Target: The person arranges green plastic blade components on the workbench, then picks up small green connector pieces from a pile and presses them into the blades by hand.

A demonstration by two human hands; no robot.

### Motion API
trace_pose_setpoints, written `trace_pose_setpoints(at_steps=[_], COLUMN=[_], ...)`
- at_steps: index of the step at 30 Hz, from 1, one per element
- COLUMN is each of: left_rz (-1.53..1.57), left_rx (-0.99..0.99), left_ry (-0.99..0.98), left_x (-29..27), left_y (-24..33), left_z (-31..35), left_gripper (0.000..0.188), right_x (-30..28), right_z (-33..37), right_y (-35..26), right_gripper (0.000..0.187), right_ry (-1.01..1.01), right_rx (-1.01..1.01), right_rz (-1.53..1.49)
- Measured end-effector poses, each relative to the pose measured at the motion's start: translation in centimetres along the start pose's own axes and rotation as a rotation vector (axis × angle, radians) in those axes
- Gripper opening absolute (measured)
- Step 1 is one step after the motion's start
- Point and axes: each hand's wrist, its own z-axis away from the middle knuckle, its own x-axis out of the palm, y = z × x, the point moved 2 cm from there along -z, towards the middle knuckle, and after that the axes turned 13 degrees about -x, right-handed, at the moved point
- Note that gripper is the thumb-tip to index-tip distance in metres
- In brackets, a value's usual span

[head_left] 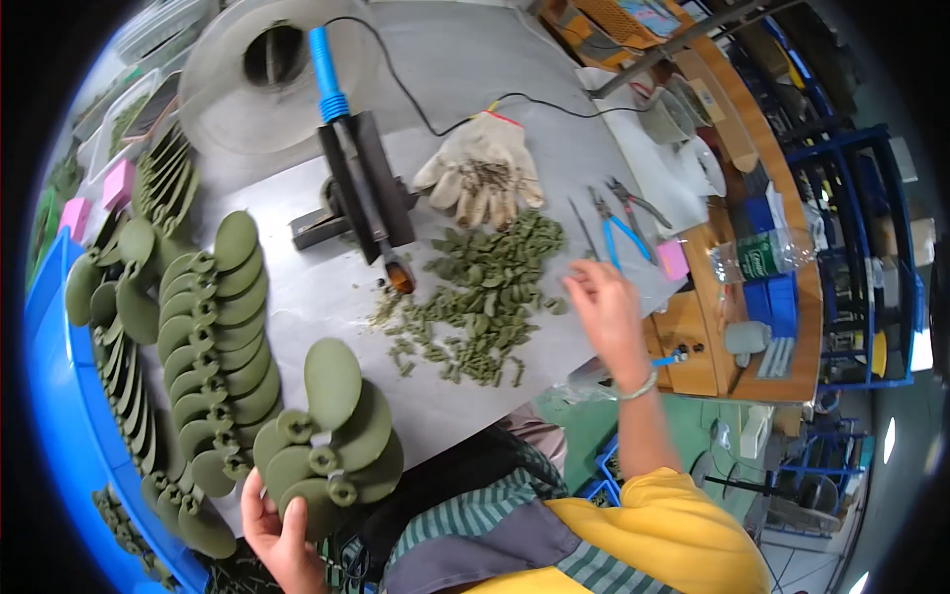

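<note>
My left hand (282, 540) grips a cluster of green moulded oval pieces (332, 436), overlapping like leaves along a row of small rings. Its thumb lies on the front of the lowest pieces. My right hand (606, 309) hovers at the right edge of a heap of small green offcuts (495, 282). Its fingers are loosely bent with the tips apart, and I see nothing between them. Beyond the left hand's cluster lies a long row of similar green oval pieces (233, 337). More stacked green pieces (129, 376) stand farther left.
A blue-handled soldering iron (327, 74) rests in a black stand (371, 178), its cord running across the grey table (307, 307). Beside it lie a stained white glove (485, 163), blue-handled pliers (621, 233) and red-handled pliers (638, 208). A blue bin (74, 356) borders the left.
</note>
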Motion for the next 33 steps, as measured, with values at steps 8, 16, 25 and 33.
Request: trace_pose_setpoints(at_steps=[8, 16, 25, 33], left_rz=[0.195, 0.165, 0.196, 0.164], left_rx=[-0.011, 0.069, 0.137, 0.164], left_ry=[-0.094, -0.058, -0.032, -0.058], left_x=[3.8, 5.4, 7.5, 8.0], left_y=[1.1, 1.3, 0.9, 1.1], left_z=[-1.1, -2.4, -3.6, -3.8], left_gripper=[0.054, 0.055, 0.055, 0.057], right_x=[-0.1, -0.8, 1.3, 3.3], right_z=[0.6, -1.1, -4.0, -5.5], right_y=[2.9, -1.9, -11.0, -13.4], right_gripper=[0.018, 0.016, 0.017, 0.017], right_ry=[-0.071, -0.022, -0.102, -0.087], right_rx=[0.002, 0.087, -0.262, -0.519], right_rz=[0.045, -0.290, -0.432, -0.184])
